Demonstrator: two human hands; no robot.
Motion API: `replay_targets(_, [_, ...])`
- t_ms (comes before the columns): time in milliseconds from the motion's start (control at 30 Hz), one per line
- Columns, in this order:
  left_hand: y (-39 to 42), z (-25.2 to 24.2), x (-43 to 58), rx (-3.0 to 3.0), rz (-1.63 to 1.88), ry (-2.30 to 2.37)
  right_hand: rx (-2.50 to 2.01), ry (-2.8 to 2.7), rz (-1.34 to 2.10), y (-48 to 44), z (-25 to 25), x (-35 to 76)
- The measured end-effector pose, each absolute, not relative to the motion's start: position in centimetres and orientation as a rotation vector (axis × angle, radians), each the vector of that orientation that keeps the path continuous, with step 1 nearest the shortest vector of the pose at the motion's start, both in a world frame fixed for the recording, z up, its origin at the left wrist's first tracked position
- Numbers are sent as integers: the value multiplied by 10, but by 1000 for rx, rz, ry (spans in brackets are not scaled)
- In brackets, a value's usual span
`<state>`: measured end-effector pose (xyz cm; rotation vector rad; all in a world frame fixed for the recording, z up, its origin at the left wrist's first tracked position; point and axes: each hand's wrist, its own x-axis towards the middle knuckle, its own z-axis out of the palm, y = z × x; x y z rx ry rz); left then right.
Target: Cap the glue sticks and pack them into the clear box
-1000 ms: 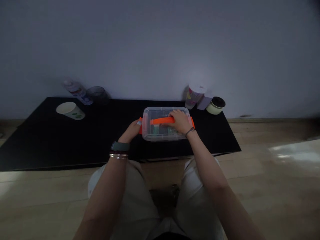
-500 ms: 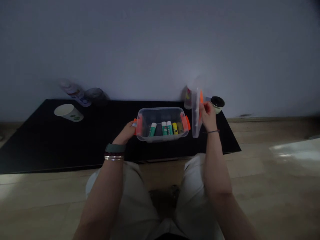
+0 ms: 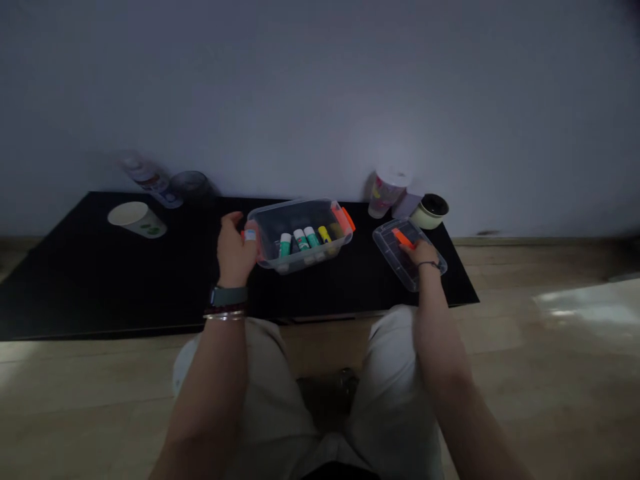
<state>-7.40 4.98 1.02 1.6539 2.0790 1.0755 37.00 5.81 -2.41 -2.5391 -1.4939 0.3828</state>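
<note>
A clear plastic box (image 3: pixel 265 217) without its lid on sits over the middle of the black table, turned slightly askew. Inside lie several glue sticks: green ones with white caps (image 3: pixel 301 240) and a yellow one (image 3: pixel 325 235). My left hand (image 3: pixel 234 252) grips the box's left end, its thumb over the orange clip there; some fingers are hidden. To the right, the clear lid (image 3: pixel 387 250) lies flat or nearly flat on the table. My right hand (image 3: pixel 423 255) is closed on the lid's orange handle (image 3: pixel 403 239).
A paper cup (image 3: pixel 137 220), a bottle (image 3: pixel 153 181) and a dark round container (image 3: pixel 193 187) stand at the left. Behind the lid are a patterned plastic cup (image 3: pixel 385 195) and a cream jar with a dark top (image 3: pixel 430 212). A wall backs the black table (image 3: pixel 175 287).
My right hand has lowered the lid from upright beside the box onto the table at the right. The box has shifted left and turned, and my left hand has moved with it.
</note>
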Motion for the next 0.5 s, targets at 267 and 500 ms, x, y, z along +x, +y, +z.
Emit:
replay_targets(267, [19,28,-1,2295,595,1712,-1785,-1709,25,74,20,278])
replay_targets(500, [6,30,19,2311,295,1782,-1468,-2185,502,104,46,119])
